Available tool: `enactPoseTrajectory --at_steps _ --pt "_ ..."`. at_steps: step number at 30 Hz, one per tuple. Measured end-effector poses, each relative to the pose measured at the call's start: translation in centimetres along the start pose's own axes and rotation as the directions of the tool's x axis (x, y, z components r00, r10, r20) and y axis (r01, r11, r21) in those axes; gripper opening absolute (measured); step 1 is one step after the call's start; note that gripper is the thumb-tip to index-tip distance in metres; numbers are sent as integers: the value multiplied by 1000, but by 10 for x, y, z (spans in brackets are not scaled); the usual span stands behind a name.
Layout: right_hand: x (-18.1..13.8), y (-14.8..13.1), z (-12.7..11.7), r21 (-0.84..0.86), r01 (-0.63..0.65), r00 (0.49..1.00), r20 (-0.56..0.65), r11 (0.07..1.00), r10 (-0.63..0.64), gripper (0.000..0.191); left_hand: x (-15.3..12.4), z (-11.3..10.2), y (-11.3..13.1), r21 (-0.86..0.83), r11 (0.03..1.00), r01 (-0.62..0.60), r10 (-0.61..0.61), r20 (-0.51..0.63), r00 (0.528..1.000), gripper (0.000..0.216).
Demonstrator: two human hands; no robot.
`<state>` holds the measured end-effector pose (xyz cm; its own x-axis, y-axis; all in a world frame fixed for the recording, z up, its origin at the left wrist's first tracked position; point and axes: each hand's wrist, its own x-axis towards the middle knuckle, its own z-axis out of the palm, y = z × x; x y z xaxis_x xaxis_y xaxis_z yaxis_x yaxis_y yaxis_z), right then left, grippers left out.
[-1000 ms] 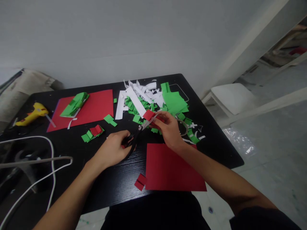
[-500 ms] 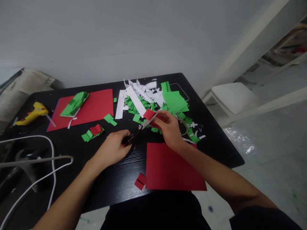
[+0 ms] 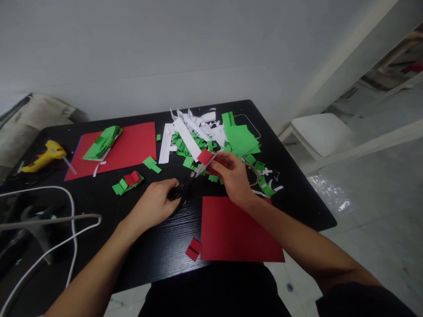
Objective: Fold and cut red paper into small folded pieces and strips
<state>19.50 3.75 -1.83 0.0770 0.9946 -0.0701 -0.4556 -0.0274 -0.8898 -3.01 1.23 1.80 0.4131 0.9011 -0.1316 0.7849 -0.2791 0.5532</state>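
My left hand (image 3: 155,203) is closed round the black handles of a pair of scissors (image 3: 187,181), whose blades point up and right. The blade tips meet a small red paper piece (image 3: 205,156) that my right hand (image 3: 233,177) pinches between thumb and fingers. Both hands hover over the black table (image 3: 158,251), just above a large red sheet (image 3: 236,231) lying at the near edge.
A heap of green and white paper scraps (image 3: 211,134) lies behind my hands. Left are a second red sheet (image 3: 132,147) with folded green paper (image 3: 103,143), a small pile of red and green squares (image 3: 128,182), a yellow glue gun (image 3: 44,156) and a white cable (image 3: 71,207). Two red offcuts (image 3: 193,249) lie near the table's front edge. A white chair (image 3: 319,134) stands right.
Almost nothing has moved. The scissors stay at the red piece and both hands keep their hold.
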Motion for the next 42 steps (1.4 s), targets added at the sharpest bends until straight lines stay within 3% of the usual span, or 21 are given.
enactPoseTrajectory --at_steps 20,36,42 --pt "0 1 -1 -25 1 1000 -14 1000 -2 29 0 1 -1 19 1000 -17 17 -29 999 18" --pt "0 1 -1 -5 -2 1000 -21 1000 2 30 0 -2 -1 8 1000 7 -7 28 1000 19" --pt "0 1 -1 -4 -17 1000 -15 1000 17 28 -1 -5 -2 -59 998 15 -14 13 1000 30"
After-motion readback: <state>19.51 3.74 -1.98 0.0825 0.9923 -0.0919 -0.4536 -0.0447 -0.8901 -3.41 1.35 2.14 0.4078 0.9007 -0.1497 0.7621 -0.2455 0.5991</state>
